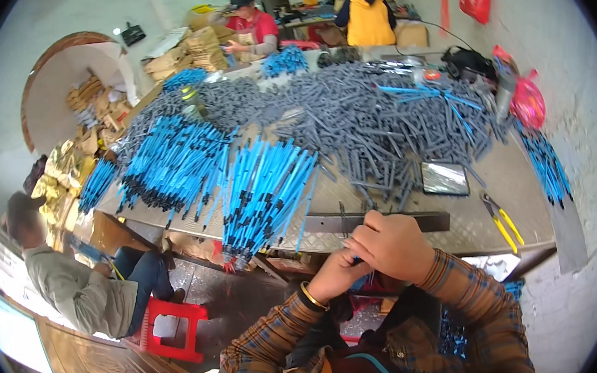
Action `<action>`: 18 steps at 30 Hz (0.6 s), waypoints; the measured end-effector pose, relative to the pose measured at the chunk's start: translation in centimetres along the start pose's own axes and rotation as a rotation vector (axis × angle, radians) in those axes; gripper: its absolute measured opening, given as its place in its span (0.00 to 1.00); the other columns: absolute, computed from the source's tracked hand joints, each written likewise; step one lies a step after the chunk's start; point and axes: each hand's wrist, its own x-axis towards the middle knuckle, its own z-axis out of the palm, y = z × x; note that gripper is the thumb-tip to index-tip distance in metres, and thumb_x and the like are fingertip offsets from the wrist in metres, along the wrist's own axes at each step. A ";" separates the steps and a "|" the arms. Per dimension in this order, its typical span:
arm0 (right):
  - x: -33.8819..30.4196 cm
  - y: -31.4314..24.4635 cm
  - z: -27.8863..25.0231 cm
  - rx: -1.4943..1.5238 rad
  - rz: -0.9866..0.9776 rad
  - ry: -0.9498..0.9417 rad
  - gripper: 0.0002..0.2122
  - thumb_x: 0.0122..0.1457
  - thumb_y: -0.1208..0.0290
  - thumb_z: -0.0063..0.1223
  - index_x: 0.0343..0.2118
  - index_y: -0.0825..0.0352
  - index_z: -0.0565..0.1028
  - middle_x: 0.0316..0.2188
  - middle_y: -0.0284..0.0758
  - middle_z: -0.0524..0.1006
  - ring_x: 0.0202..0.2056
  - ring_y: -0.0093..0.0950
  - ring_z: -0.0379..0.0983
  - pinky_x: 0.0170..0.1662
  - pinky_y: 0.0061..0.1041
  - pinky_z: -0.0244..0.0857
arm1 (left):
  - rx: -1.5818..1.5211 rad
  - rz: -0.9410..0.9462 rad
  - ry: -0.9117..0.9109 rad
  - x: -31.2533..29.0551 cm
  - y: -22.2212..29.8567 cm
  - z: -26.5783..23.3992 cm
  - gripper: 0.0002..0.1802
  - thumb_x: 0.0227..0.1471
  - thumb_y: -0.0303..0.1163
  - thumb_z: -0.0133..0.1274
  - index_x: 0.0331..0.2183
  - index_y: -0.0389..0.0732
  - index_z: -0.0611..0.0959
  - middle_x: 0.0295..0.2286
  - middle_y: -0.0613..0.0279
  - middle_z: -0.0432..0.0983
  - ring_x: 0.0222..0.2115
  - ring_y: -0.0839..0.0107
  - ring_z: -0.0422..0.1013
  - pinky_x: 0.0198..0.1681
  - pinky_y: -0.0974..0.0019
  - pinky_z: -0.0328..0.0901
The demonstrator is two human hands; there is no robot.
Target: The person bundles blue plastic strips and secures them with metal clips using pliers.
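Note:
My left hand point(337, 273) and my right hand point(392, 243) meet just off the table's front edge, fingers closed against each other. A bit of blue and black shows between them; the rest of what they grip is hidden. Right beyond them a dark metal bar point(417, 222) lies along the edge, with thin dark wire-like pieces point(343, 214) at it. To the left, a fanned pile of blue rods with black ends point(263, 197) overhangs the edge. A wide heap of grey plastic tubes point(379, 128) spreads behind the bar.
A phone-like dark slab point(445, 178) and yellow-handled pliers point(502, 224) lie on the right. More blue rods point(167, 163) cover the left side. A seated person point(77, 280) is at left by a red stool point(175, 328); two people point(371, 18) are at the back.

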 end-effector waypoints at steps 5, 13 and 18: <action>1.1 0.0 -0.3 -0.040 -0.005 0.013 0.10 0.46 0.68 0.56 0.16 0.62 0.66 0.17 0.34 0.61 0.16 0.33 0.64 0.17 0.30 0.56 | -0.075 0.030 -0.083 0.5 0.6 -0.4 0.11 0.51 0.24 0.48 0.39 0.36 0.77 0.36 0.65 0.74 0.38 0.77 0.68 0.42 0.70 0.63; 2.4 -0.1 1.4 -0.081 -0.066 -0.037 0.10 0.46 0.68 0.56 0.17 0.61 0.65 0.17 0.35 0.61 0.17 0.35 0.63 0.19 0.33 0.56 | 0.101 0.050 0.006 0.1 0.3 -1.7 0.11 0.48 0.28 0.52 0.37 0.39 0.78 0.32 0.63 0.76 0.36 0.76 0.69 0.41 0.70 0.63; 1.4 -0.4 -0.4 -0.157 0.019 -0.123 0.08 0.48 0.70 0.54 0.19 0.64 0.66 0.19 0.37 0.63 0.23 0.39 0.64 0.23 0.34 0.56 | -0.077 0.050 -0.050 1.2 0.7 -0.1 0.10 0.47 0.29 0.53 0.35 0.38 0.78 0.27 0.64 0.76 0.30 0.76 0.69 0.35 0.70 0.64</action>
